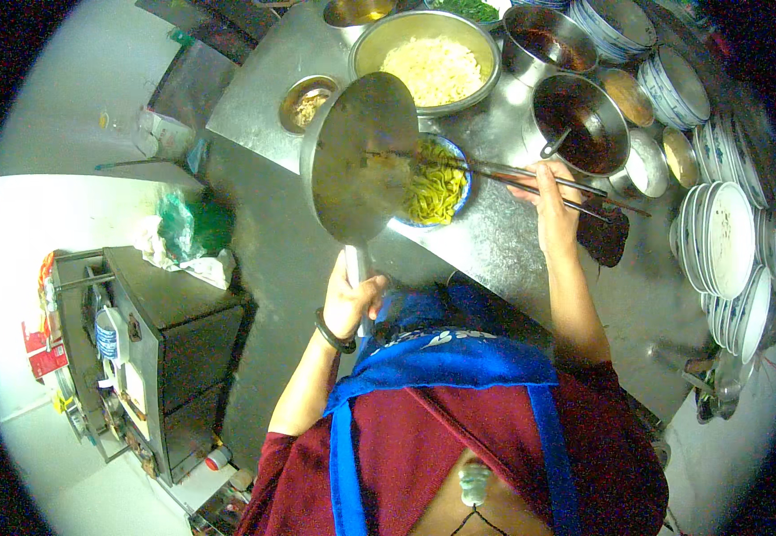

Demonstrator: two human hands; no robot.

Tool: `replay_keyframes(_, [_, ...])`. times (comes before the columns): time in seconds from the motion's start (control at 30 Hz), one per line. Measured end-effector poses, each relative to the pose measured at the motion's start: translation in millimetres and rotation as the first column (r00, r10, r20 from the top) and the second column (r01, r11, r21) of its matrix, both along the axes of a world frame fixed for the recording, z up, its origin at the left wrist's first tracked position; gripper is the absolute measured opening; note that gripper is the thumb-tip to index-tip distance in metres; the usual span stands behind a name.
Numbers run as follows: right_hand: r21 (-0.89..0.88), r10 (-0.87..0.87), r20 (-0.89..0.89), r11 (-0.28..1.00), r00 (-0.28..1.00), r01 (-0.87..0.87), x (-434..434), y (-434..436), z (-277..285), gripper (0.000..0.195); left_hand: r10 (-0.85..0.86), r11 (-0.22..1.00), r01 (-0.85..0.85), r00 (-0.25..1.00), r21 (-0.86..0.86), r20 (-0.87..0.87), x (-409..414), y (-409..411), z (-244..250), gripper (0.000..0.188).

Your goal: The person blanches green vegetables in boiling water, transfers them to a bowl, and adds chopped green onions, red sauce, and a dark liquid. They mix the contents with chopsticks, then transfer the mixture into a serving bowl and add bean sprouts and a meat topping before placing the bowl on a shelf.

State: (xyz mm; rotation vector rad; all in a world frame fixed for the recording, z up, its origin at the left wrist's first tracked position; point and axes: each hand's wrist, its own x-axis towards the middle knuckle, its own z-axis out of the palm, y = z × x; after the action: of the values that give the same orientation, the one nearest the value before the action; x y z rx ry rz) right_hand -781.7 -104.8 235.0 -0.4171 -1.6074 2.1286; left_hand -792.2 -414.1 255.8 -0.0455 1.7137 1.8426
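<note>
My left hand (354, 295) grips the pale handle of a round metal pan (354, 154), tipped on its side toward a blue-rimmed bowl (466, 194). Green noodle-like strips (436, 194) lie in that bowl, whose left part is hidden behind the pan. Between the fingers of my right hand (552, 197) is a pair of dark chopsticks (515, 175). Their tips reach left over the bowl to the pan's mouth, where the contents are blurred.
Beyond the bowl, a large metal basin (359, 63) holds pale chopped food. Metal pots (619, 151) with dark contents stand at the right, beside stacked plates (723, 234). A small metal bowl (287, 110) sits near the counter's left edge (254, 144). Lower left is a dark cabinet (180, 301).
</note>
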Motion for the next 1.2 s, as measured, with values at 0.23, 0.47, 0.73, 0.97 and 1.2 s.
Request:
replay_keyframes(0.23, [0.060,-0.260,0.061,0.965,0.964,0.256,63,13,-2,0.023,0.050,0.977,-0.073,0.992,0.202,0.118,-12,-20,21,0.022])
replay_keyframes(0.47, [0.790,-0.238,0.125,0.611,0.963,0.048,95,-10,-66,0.018,-0.141,0.802,-0.020,0.965,0.598,0.222,-34,-41,37,0.022])
replay_keyframes(0.73, [0.930,-0.539,0.130,0.357,0.832,0.086,85,-49,-74,0.027,-0.472,0.725,0.187,0.836,0.663,0.281,-43,1,27,0.020])
replay_keyframes(0.97, [-0.251,0.148,0.009,0.958,0.989,-0.141,184,-185,38,0.028,-0.747,0.585,0.663,0.665,0.468,-0.007,49,73,18,0.021])
replay_keyframes(1.2, [-0.405,-0.320,0.145,0.844,0.936,0.351,357,-176,60,0.018,-0.918,-0.168,0.986,-0.160,-0.011,-0.362,193,158,27,0.048])
